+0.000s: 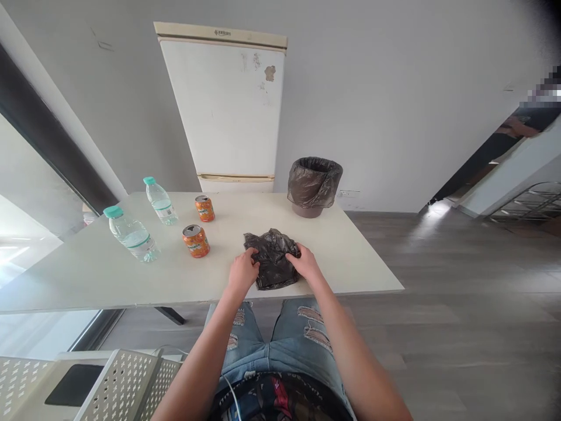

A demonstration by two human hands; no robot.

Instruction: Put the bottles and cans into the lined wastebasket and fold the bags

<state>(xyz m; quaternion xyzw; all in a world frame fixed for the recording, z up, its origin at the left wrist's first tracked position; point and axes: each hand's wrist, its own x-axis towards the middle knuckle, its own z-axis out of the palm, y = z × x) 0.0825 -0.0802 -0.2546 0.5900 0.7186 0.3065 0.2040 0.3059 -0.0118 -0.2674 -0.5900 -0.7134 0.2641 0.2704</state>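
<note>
A crumpled black plastic garbage bag [275, 263] lies near the front edge of the white table [359, 257]. My left hand [244, 270] grips its left side, fingers closed on the plastic. On the opposite side my right hand [305, 263] pinches the bag between thumb and fingers. Behind it, towards the back right corner, stands a trash can [310, 187] lined with a dark bag folded over its rim. Two orange drink cans, a nearer can [196, 241] and a farther can [204, 208], stand upright to the left of my hands.
Left of the cans are two clear bottles with teal caps, a nearer bottle [134, 235] and a farther bottle [160, 202]. A white refrigerator [228, 105] stands against the wall behind the table. White perforated baskets [118, 386] sit at lower left.
</note>
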